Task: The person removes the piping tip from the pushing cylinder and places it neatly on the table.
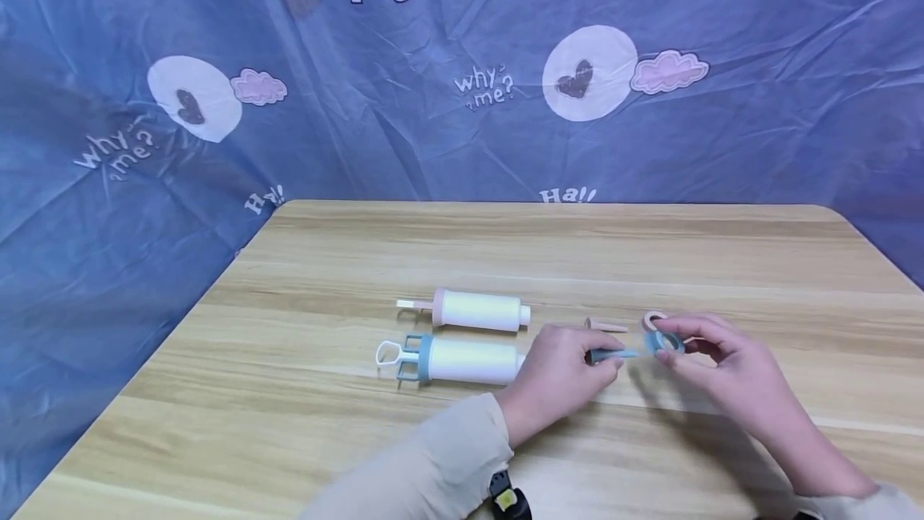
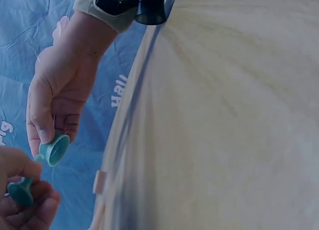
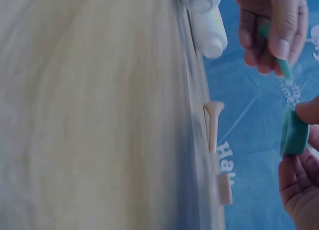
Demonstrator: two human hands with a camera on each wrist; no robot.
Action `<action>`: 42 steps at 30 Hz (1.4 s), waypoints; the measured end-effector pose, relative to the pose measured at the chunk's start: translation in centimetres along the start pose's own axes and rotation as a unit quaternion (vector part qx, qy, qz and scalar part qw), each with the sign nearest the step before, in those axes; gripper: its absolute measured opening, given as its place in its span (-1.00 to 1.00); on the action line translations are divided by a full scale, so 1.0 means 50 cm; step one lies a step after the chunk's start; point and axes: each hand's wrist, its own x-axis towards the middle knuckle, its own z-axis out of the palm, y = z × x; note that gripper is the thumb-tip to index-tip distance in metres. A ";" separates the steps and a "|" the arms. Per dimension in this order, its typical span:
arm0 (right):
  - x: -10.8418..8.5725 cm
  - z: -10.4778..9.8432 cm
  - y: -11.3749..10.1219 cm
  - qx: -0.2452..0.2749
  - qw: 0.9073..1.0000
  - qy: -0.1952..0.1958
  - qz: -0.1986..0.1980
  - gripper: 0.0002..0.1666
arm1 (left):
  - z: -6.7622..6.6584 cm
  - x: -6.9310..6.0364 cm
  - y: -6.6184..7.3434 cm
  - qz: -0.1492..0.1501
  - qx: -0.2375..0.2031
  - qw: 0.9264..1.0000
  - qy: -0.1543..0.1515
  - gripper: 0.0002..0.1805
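My left hand (image 1: 559, 375) pinches a slim teal nozzle (image 1: 613, 355) with a flared end, its narrow tip pointing right. Facing it, my right hand (image 1: 729, 367) grips a teal ring cap (image 1: 667, 342) between thumb and fingers. A small gap separates the tip from the ring in the right wrist view, where the teal ring (image 3: 294, 133) shows edge-on. Just beyond the hands, a pink nozzle (image 1: 608, 326) and a pink ring (image 1: 652, 318) lie on the table.
Left of my hands lie two white syringe-like tubes on the wooden table (image 1: 289, 424): one with a pink collar (image 1: 480, 310), the other with a teal collar and handle (image 1: 469, 361), partly behind my left hand. A blue printed cloth (image 1: 433, 135) hangs behind.
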 end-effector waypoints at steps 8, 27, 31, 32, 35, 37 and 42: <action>0.001 -0.017 0.031 -0.061 0.995 -0.018 0.079 -0.63 | 0.031 0.001 0.005 -0.016 0.045 0.999 -0.019 -0.86; -0.007 -0.013 0.070 -0.055 0.981 -0.084 0.165 -0.45 | 0.060 0.005 -0.019 -0.053 0.113 0.991 -0.055 -0.84; -0.006 -0.011 0.078 -0.046 0.981 -0.085 0.166 -0.46 | 0.063 0.008 -0.014 -0.056 0.118 0.990 -0.062 -0.87; -0.005 -0.010 0.079 -0.044 0.981 -0.086 0.167 -0.46 | 0.064 0.009 -0.013 -0.055 0.119 0.989 -0.063 -0.88; -0.003 -0.011 0.081 -0.043 0.980 -0.091 0.169 -0.45 | 0.067 0.011 -0.012 -0.051 0.124 0.989 -0.062 -0.89; -0.001 -0.012 0.082 -0.044 0.980 -0.096 0.170 -0.45 | 0.069 0.012 -0.012 -0.050 0.128 0.989 -0.062 -0.89; 0.003 -0.015 0.083 -0.052 0.978 -0.106 0.174 -0.42 | 0.071 0.013 -0.013 -0.054 0.134 0.987 -0.074 -0.89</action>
